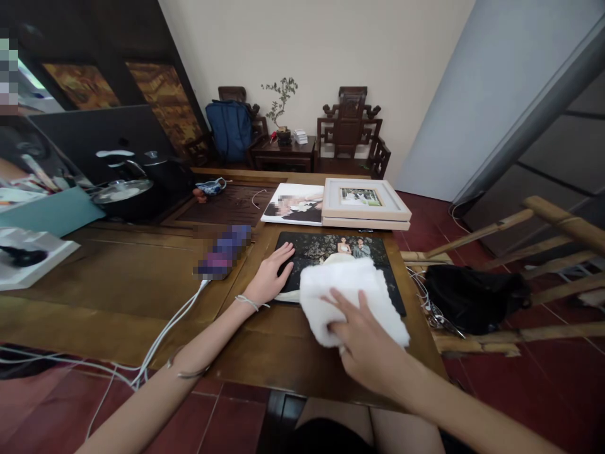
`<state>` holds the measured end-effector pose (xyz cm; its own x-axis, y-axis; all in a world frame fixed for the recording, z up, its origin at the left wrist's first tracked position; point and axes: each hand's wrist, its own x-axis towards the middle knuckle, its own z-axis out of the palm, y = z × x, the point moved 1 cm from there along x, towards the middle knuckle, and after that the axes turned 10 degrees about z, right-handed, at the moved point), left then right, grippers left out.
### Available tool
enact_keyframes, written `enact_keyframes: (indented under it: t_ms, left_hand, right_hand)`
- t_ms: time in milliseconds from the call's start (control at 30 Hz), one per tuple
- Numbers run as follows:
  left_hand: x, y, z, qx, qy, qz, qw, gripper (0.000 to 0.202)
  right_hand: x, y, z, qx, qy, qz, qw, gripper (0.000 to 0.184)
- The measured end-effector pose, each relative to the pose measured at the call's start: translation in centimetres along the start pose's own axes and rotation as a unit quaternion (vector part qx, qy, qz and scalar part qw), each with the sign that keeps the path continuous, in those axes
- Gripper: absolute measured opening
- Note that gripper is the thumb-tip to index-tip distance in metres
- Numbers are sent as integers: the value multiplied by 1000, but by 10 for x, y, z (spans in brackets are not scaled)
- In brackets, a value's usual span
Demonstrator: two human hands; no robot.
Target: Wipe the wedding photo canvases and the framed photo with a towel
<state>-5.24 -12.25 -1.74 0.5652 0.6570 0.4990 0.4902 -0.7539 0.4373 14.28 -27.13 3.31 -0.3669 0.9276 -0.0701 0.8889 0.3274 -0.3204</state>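
Note:
A dark wedding photo panel [321, 245] lies flat on the wooden table [265, 353] in front of me; two figures show in its upper part. My left hand [273, 272] rests on the panel's left edge, fingers outstretched. In my right hand [362, 337] is a folded white fluffy cloth [347, 280], pinched near its lower left and spread over the panel's lower right. The cloth hides much of the picture beneath it.
Behind the panel lie a white photo album [295, 205] and stacked picture frames [399, 205]. A phone [224, 252] with white cables [174, 321] is to the left. Farther left stand a pot [125, 195] and a teal box [57, 211]. A bamboo rack holds a black bag [472, 296] at right.

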Motion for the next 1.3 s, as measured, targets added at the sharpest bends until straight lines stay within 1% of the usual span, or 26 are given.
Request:
enact_keyframes:
  t_ms: [67, 100, 167, 267, 367, 433, 500, 567, 633, 700, 800, 933, 1000, 1033, 1067, 1133, 1200, 1300]
  left_hand:
    - [0, 0, -1, -1, -2, -1, 1000, 42]
    - [0, 0, -1, -2, -3, -1, 1000, 42]
    - [0, -1, -2, -1, -9, 1, 1000, 42]
    - [-1, -2, -2, 2, -21, -2, 1000, 42]
    - [-1, -3, 0, 1, -19, -12, 1000, 43]
    - [-2, -4, 1, -3, -16, -12, 1000, 43]
    - [-3, -5, 2, -8, -15, -9, 1000, 42]
    - [-4, -6, 2, -9, -12, -7, 1000, 41]
    - [-4, -6, 2, 0, -7, -6, 1000, 40]
    - [-3, -7, 2, 12, -3, -5, 1000, 40]
    - [-4, -7, 1, 13, -8, -6, 1000, 41]
    - [-6, -6, 1, -21, -23, -25, 999, 43]
    - [-7, -5, 1, -29, -33, -27, 999, 45]
    - [-7, -4, 1, -26, -37, -24, 999, 46]
    - [-7, -4, 2, -21, -39, -21, 999, 47]
    - [-7, -3, 3, -16, -35, -11, 999, 47]
    - [-7, -4, 3, -15, -29, -5, 999, 47]
    - [-7, -7, 5, -15, -29, -9, 999, 47]
  right_hand:
    - [-16, -12, 6, 12, -19, -6, 1000, 43]
    - [-19, -16, 7, 15, -25, -9, 1000, 43]
    - [-12, -18, 4, 19, -28, -12, 999, 42]
    - [22, -8, -9, 6, -7, 11, 1000, 39]
    - [70, 14, -27, -24, 28, 64, 997, 40]
    - [99, 30, -39, -37, 40, 84, 995, 41]
    - [120, 42, -47, -41, 47, 91, 994, 41]
    - [130, 48, -50, -42, 53, 93, 993, 41]
    - [126, 47, -46, -43, 60, 94, 993, 43]
    - [111, 38, -37, -43, 59, 89, 993, 46]
    - [71, 17, -20, -36, 44, 49, 997, 45]
    - [15, -10, -5, -1, -16, -5, 1000, 42]
    - [-1, -16, -3, 19, -30, -16, 999, 43]
    - [-4, -16, -3, 25, -30, -19, 999, 43]
    - [-4, -14, -4, 27, -27, -18, 999, 42]
    - [8, -5, -8, 19, -12, -9, 1000, 40]
    - [30, 10, -14, -2, 15, 9, 1000, 40]
    - [70, 32, -25, -36, 47, 36, 998, 42]
